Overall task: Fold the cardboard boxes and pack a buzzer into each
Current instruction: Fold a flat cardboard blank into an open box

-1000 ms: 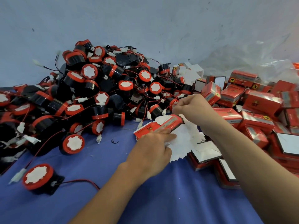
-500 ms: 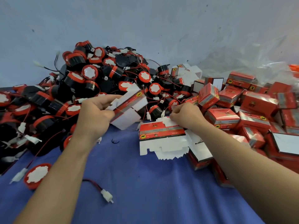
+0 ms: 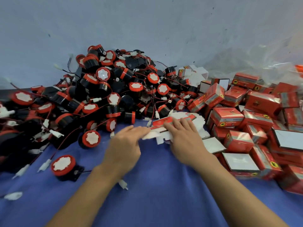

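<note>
"Where are the hands?"

"Both at the stack of flat boxes [image 3: 161,122] on the blue surface [image 3: 147,202]. The right hand [image 3: 185,138] lies spread flat on top; the left hand [image 3: 126,145], fingers straight, meets its left edge (blurred)."

"And the buzzers [image 3: 106,89]?"

"Heaped left of the stack, with folded boxes [image 3: 246,112] piled to its right."

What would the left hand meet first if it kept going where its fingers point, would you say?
Probably the stack of flat boxes under the right hand; the left hand looks almost there.
</note>
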